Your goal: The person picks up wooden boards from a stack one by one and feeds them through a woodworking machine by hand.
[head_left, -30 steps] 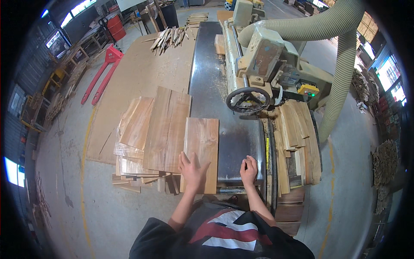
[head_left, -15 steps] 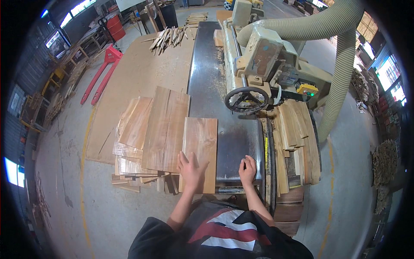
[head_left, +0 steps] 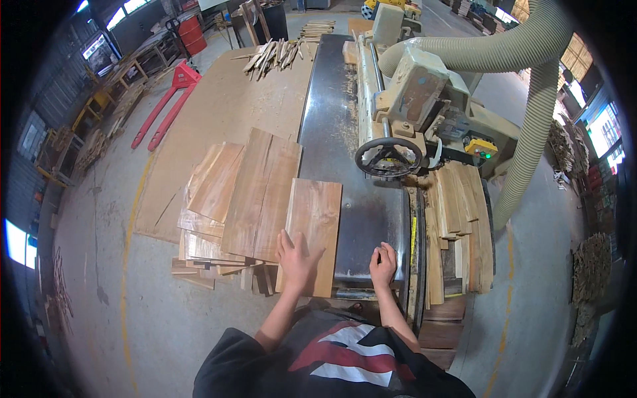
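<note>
My left hand (head_left: 297,263) lies flat with its fingers spread on a short wooden board (head_left: 317,215). That board rests at the left edge of the machine's dark metal table (head_left: 367,232). Over the table's near right corner is my right hand (head_left: 383,264), its fingers loosely curled and nothing visible in them. Left of the board, a wider wooden panel (head_left: 262,199) lies aslant on a pile of boards (head_left: 215,189).
A saw-like machine (head_left: 418,86) with a black handwheel (head_left: 389,158) and a thick ribbed hose (head_left: 531,132) stands beyond the table. Narrow boards (head_left: 458,199) are stacked at the right. Thin offcuts (head_left: 275,58) lie on the brown tabletop (head_left: 265,99). A red pallet jack (head_left: 174,99) stands at far left.
The view has turned slightly, so the machine and boards sit a little further right in the picture. My left hand stays on the board, and my right hand remains curled over the table.
</note>
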The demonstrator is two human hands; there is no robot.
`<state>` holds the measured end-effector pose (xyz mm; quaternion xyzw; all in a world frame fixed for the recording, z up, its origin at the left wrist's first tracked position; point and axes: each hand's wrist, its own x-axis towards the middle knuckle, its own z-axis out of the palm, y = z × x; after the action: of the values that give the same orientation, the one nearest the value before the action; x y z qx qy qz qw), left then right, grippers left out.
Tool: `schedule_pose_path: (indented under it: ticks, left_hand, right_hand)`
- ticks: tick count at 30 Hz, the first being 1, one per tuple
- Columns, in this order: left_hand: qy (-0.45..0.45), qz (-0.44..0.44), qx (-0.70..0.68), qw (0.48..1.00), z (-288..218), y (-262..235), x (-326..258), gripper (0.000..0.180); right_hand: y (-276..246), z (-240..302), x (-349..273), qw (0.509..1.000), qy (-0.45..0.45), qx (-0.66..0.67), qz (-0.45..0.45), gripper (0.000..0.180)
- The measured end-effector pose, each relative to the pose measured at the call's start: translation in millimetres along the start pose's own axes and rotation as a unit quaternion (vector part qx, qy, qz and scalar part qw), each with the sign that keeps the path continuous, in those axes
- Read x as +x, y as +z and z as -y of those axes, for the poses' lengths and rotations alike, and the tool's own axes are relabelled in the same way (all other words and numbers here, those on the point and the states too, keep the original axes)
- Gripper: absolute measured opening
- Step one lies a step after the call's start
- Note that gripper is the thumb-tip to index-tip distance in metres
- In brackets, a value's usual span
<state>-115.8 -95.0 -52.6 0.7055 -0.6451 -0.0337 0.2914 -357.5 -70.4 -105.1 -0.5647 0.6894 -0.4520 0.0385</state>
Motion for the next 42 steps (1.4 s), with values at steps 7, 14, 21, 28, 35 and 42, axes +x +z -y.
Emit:
schedule_pose_path:
  ticks: [7,14,21,28,35,42]
  left_hand:
    - [0.001,0.002,-0.005,1.000,-2.7,-0.4,-0.7,0.071]
    - [-0.001,-0.002,-0.003,1.000,-1.9,-0.7,-0.6,0.072]
    - [-0.005,0.001,0.006,1.000,-3.1,0.4,0.6,0.074]
    - [-0.006,0.001,0.011,1.000,-4.1,-1.7,1.4,0.074]
    - [-0.028,0.041,-0.058,0.997,-3.4,-2.3,-2.2,0.075]
    - [-0.030,0.037,-0.026,0.999,-7.6,-7.8,-1.3,0.075]
  right_hand:
    - [-2.2,0.5,0.9,1.000,0.005,0.001,0.008,0.012]
    - [-1.8,-0.4,-0.2,1.000,0.015,0.005,0.012,0.013]
    - [-3.0,1.9,2.0,1.000,0.012,0.013,0.011,0.013]
    - [-4.6,4.3,4.6,1.000,0.013,0.017,0.018,0.013]
    - [-2.7,-4.5,-1.2,1.000,-0.006,-0.008,-0.018,0.009]
    - [0.3,-2.9,-1.3,1.000,-0.007,0.004,-0.011,0.012]
